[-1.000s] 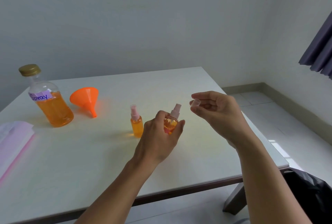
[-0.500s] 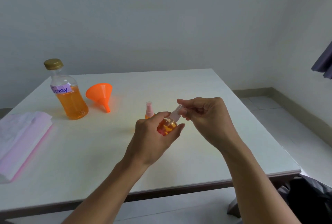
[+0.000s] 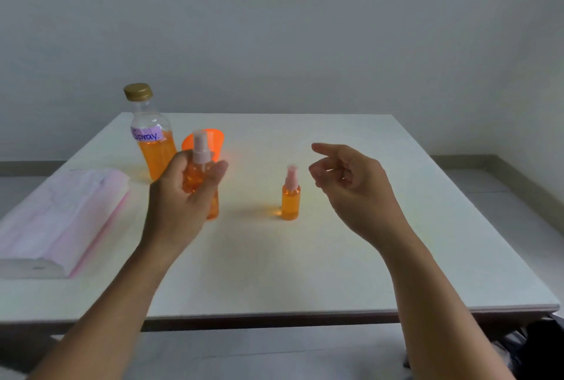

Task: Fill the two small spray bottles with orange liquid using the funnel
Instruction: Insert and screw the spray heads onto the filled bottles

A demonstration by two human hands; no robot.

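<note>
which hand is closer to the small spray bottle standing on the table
Right. The right hand hovers just beside the small orange spray bottle with the pink top, empty. The left hand is farther off on its other side, holding the second spray bottle.

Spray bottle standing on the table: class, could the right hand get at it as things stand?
Probably yes: the right hand hovers empty just right of the standing spray bottle, with nothing between them.

Two bare forearms, no sleeves, no jewellery
</note>
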